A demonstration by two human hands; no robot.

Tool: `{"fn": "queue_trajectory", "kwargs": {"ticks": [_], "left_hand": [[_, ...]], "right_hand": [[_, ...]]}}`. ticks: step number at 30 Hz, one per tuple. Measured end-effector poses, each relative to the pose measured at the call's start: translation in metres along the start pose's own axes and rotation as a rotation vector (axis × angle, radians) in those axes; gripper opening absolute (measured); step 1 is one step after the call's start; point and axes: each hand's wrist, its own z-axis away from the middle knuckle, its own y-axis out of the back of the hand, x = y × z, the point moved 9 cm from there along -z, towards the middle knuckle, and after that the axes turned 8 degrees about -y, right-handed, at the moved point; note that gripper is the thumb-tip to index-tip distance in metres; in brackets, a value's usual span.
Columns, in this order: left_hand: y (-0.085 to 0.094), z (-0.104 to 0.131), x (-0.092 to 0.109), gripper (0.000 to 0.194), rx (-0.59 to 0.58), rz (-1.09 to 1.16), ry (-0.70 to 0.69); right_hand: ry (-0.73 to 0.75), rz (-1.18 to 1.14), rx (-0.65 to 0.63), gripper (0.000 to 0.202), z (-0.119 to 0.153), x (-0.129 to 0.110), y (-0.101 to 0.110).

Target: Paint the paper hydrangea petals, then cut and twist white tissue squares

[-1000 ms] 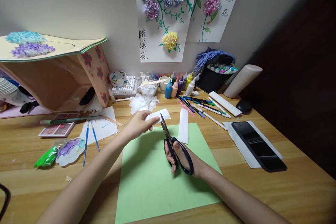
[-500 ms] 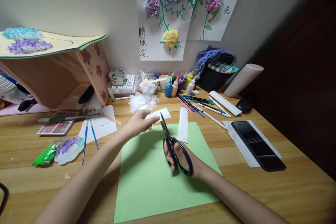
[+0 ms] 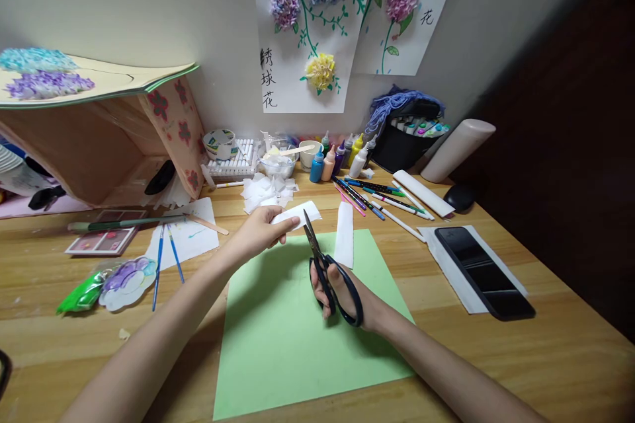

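Pinched between the thumb and fingers of my left hand (image 3: pixel 265 230) is a white paper strip (image 3: pixel 308 212), its free end pointing right. My right hand (image 3: pixel 342 294) is closed around the black handles of a pair of scissors (image 3: pixel 314 242). The blades point up and left, with their tips at the strip near my left thumb; they look nearly closed. Below both hands lies a sheet of green paper (image 3: pixel 297 357). A second white strip (image 3: pixel 344 238) rests across its far edge. Beyond my left hand is a heap of white paper pieces (image 3: pixel 266 190).
Paint bottles (image 3: pixel 328 164) stand along the wall, with scattered pens (image 3: pixel 364 198) in front. To the right are a phone (image 3: pixel 483 271) and a mouse (image 3: pixel 459 197). Brushes (image 3: pixel 159 264), a palette (image 3: pixel 126 285) and a pink box (image 3: pixel 171 132) are at the left.
The whole view has shifted slightly. Both hands keep their holds on the strip and the scissors, with almost no visible movement between them.
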Motion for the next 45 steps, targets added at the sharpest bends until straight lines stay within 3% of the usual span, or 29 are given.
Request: {"fn": "queue_trajectory", "kwargs": {"ticks": [14, 27, 35, 45], "left_hand": [[0.004, -0.001, -0.002, 0.039, 0.022, -0.011, -0.009], [-0.006, 0.002, 0.001, 0.039, -0.061, 0.090, 0.028], [-0.006, 0.001, 0.000, 0.038, -0.069, 0.093, 0.026], [-0.010, 0.003, -0.001, 0.036, -0.128, 0.060, 0.023]], "right_hand": [[0.089, 0.217, 0.088, 0.060, 0.004, -0.011, 0.010], [0.019, 0.206, 0.079, 0.074, 0.007, -0.023, 0.004], [0.105, 0.304, 0.121, 0.064, 0.006, -0.020, 0.012], [0.092, 0.324, 0.088, 0.072, 0.004, -0.014, 0.013]]}}
